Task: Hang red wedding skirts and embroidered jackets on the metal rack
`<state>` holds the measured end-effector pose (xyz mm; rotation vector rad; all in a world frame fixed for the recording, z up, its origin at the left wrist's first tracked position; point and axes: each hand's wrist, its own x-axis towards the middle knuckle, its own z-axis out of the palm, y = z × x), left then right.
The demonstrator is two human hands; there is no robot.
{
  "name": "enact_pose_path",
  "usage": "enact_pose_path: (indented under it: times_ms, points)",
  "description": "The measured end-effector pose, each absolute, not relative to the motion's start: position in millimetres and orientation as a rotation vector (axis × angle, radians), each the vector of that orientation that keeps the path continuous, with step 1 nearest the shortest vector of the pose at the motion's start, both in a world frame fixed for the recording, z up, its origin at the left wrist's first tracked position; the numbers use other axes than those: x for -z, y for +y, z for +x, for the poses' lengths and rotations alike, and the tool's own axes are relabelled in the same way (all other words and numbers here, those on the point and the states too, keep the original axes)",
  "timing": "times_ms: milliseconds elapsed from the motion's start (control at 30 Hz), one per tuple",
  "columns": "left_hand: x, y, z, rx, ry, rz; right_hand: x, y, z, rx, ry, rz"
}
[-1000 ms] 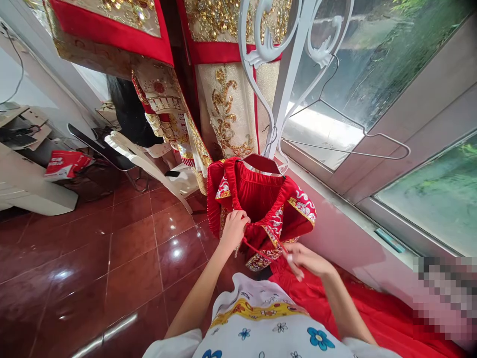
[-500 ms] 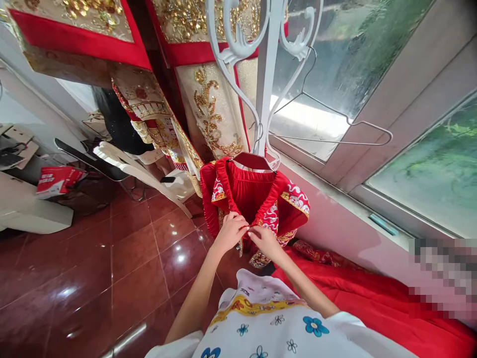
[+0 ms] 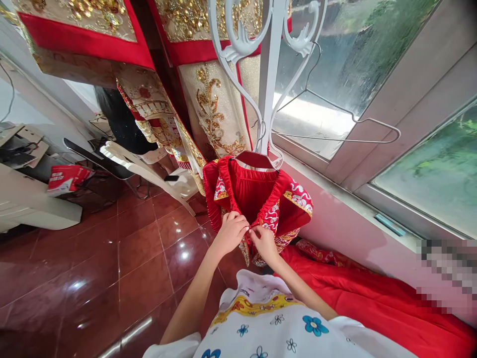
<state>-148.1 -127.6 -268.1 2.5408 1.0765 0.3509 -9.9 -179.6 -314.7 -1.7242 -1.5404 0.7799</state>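
A red embroidered garment [image 3: 253,186] with white and gold trim hangs by a wire hanger from the white metal stand [image 3: 269,74]. Its gathered neck opening faces me. At the front edges of that opening, my left hand [image 3: 231,231] pinches the red fabric on the left side. My right hand [image 3: 264,243] is closed on the facing edge, its fingertips almost meeting those of the left. Whatever small fastening may lie between the fingertips is hidden.
Cream and gold costumes [image 3: 219,109] with red borders hang behind the stand. A bare wire hanger [image 3: 335,107] hangs at the right near the window. A white chair [image 3: 149,174] stands at the left; red cloth [image 3: 357,293] lies along the pink wall.
The view has shifted slightly, so the surroundings sit a little further right. Both hands stay at the garment's front edges, with the right fingers slightly changed in pose.
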Motion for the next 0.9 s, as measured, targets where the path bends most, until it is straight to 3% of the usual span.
enact_pose_path:
  times_ms: [667,900]
  points:
    - [257,-122,-144,-0.145,0.961,2.694,311,-174,8,-0.936,-1.490,-1.646]
    - [239,-116,-145,-0.227,1.026,2.889,353,-173,0,-0.973,-1.456,-1.801]
